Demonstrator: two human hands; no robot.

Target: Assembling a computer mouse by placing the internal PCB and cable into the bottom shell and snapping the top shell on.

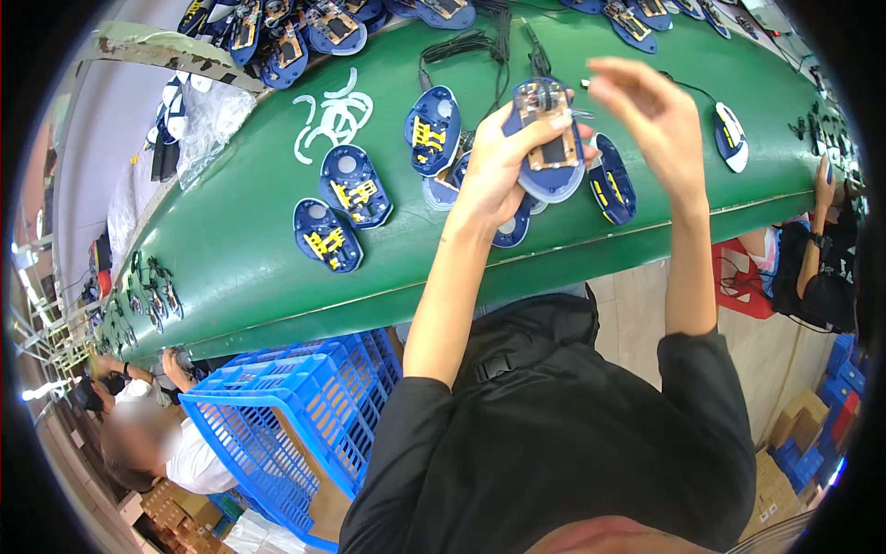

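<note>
The left hand (pixel 503 171) grips a blue shell (pixel 556 182) with a brown circuit board (pixel 544 152) in it, thumb across the board, held up over the near part of the green bench (pixel 245 198). The right hand (pixel 651 115) is raised just beside it, fingers parted and loosely bent, with nothing I can see in them. Thin wires (pixel 581 114) stick out from the board toward that hand. Under and around the left hand lie more shells, partly hidden; a dark blue one (pixel 614 180) sits to the right, and three with yellow strips (pixel 432 131) are to the left. Beyond those are pale curved pieces (pixel 337 115) and a bundle of black cable (pixel 466 44). A heap of board-filled shells (pixel 328 26) lines the far edge. A blue crate (pixel 286 379) stands below the bench at left, near a co-worker in white.
</note>
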